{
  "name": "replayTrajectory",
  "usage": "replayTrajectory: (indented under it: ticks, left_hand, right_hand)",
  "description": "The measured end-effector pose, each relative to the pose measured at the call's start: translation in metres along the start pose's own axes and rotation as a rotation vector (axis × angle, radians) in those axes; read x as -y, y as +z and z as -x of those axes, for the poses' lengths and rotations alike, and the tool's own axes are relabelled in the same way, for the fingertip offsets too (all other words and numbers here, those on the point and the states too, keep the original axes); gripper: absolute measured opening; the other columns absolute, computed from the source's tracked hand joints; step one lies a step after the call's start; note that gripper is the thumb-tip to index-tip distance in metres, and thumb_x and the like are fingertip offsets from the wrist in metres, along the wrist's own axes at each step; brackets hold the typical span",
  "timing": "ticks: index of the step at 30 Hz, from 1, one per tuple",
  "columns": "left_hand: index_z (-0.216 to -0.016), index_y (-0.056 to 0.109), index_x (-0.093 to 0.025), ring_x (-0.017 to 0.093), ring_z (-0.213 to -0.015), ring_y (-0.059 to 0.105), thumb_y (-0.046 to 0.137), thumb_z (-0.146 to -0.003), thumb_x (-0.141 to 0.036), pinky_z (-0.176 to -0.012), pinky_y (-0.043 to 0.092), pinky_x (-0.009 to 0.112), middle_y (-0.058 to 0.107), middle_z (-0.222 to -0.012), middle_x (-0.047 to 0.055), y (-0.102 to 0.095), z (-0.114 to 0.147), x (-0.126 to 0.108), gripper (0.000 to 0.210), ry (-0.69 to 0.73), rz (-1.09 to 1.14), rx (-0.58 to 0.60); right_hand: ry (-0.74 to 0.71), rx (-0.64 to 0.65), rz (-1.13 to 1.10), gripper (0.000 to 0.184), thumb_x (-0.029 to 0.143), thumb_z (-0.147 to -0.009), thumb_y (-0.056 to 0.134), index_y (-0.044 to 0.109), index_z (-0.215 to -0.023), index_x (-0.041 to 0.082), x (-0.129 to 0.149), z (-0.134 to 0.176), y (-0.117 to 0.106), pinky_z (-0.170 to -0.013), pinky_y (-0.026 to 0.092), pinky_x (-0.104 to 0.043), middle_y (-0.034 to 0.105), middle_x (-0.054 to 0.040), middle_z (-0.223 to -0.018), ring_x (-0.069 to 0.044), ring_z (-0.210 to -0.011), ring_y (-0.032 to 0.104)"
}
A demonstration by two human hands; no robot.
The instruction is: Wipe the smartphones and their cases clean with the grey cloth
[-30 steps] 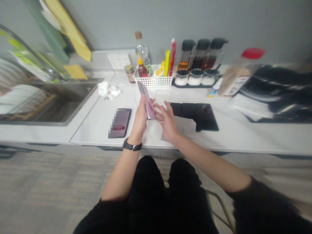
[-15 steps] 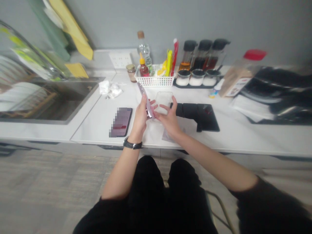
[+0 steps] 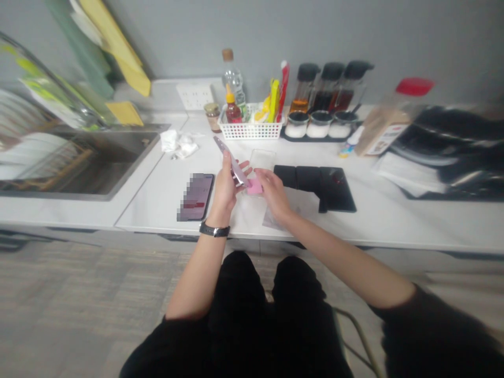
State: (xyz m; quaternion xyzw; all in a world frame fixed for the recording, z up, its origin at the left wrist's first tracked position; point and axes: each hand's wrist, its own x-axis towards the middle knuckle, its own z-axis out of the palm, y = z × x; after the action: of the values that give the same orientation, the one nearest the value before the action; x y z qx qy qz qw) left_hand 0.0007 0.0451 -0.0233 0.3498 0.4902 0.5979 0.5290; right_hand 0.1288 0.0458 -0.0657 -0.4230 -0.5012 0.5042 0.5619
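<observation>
— Two hands over the counter, head view: what has the left hand got?

— A slim pink phone, flat and glossy. The fingers are curled round its lower end. Its long axis tilts up and away to the left, top end toward the white basket, and it shows nearly edge-on.

— And the right hand?

— It pinches the near end of a clear phone case, a thin rounded rectangle of see-through plastic, thumb and fingers closed on it. The case runs away from the person, far end toward the back wall. Phone and case meet at their near ends, just above the counter's front part.

— Anything beside them?

— A dark phone lies flat on the smooth white counter just left of the left hand. A folded black mat lies to the right, and crumpled white tissue sits near the steel sink.
</observation>
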Motion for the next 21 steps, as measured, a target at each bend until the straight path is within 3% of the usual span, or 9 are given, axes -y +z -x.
replayTrajectory:
  ticks: [3, 6, 10, 14, 18, 21]
  left_hand:
    - [-0.138, 0.062, -0.025, 0.033, -0.132, 0.071, 0.047, -0.098, -0.083, -0.096, 0.063, 0.043, 0.073, -0.141, 0.017, -0.002, -0.004, 0.003, 0.072, 0.004, 0.038, 0.009]
    - [-0.136, 0.062, -0.025, 0.032, -0.139, 0.067, 0.042, -0.102, -0.079, -0.104, 0.060, 0.044, 0.074, -0.139, 0.017, -0.005, -0.007, 0.003, 0.068, 0.066, 0.083, 0.005]
    - [-0.132, 0.063, -0.024, 0.031, -0.144, 0.063, 0.039, -0.101, -0.081, -0.108, 0.058, 0.045, 0.071, -0.144, 0.017, -0.011, -0.001, -0.002, 0.070, 0.121, 0.152, 0.044]
    - [-0.134, 0.063, -0.021, 0.030, -0.140, 0.065, 0.031, -0.100, -0.084, -0.110, 0.058, 0.042, 0.068, -0.151, 0.017, -0.018, 0.015, -0.010, 0.078, 0.109, 0.184, 0.097]
    - [-0.135, 0.066, -0.023, 0.027, -0.125, 0.070, 0.029, -0.100, -0.083, -0.103, 0.060, 0.040, 0.072, -0.139, 0.015, -0.020, 0.033, -0.016, 0.078, 0.093, 0.174, 0.133]
    - [-0.132, 0.069, -0.022, 0.020, -0.096, 0.069, 0.029, -0.103, -0.079, -0.087, 0.061, 0.034, 0.073, -0.121, 0.013, -0.020, 0.044, -0.017, 0.075, 0.044, 0.250, 0.176]
  right_hand:
    - [-0.067, 0.036, 0.019, 0.033, 0.031, -0.085, 0.069, 0.072, -0.117, 0.029, -0.003, -0.002, -0.003, -0.124, 0.045, -0.054, 0.073, -0.0063, -0.137, -0.028, -0.137, 0.064]
    - [-0.060, 0.037, 0.024, 0.062, 0.014, -0.073, 0.061, 0.063, -0.132, 0.032, -0.006, -0.011, -0.007, -0.115, 0.054, -0.056, 0.066, -0.0063, -0.147, -0.028, -0.139, 0.061]
    - [-0.002, 0.008, 0.078, 0.096, 0.010, -0.064, 0.061, 0.042, -0.155, 0.035, -0.007, -0.042, -0.008, -0.107, 0.059, -0.059, 0.065, -0.0086, -0.146, -0.031, -0.138, 0.061]
    - [0.051, 0.019, 0.131, 0.115, 0.009, -0.057, 0.067, 0.031, -0.163, 0.034, -0.012, -0.084, 0.003, -0.108, 0.057, -0.067, 0.066, -0.0098, -0.143, -0.035, -0.129, 0.066]
    - [0.101, 0.036, 0.088, 0.115, 0.010, -0.055, 0.075, 0.037, -0.162, 0.031, -0.026, -0.119, 0.023, -0.106, 0.057, -0.071, 0.071, -0.0079, -0.127, -0.037, -0.113, 0.072]
    - [0.055, 0.044, 0.011, 0.101, 0.016, -0.060, 0.080, 0.047, -0.155, 0.023, -0.035, -0.139, 0.037, -0.105, 0.057, -0.071, 0.075, -0.0107, -0.117, -0.040, -0.110, 0.072]
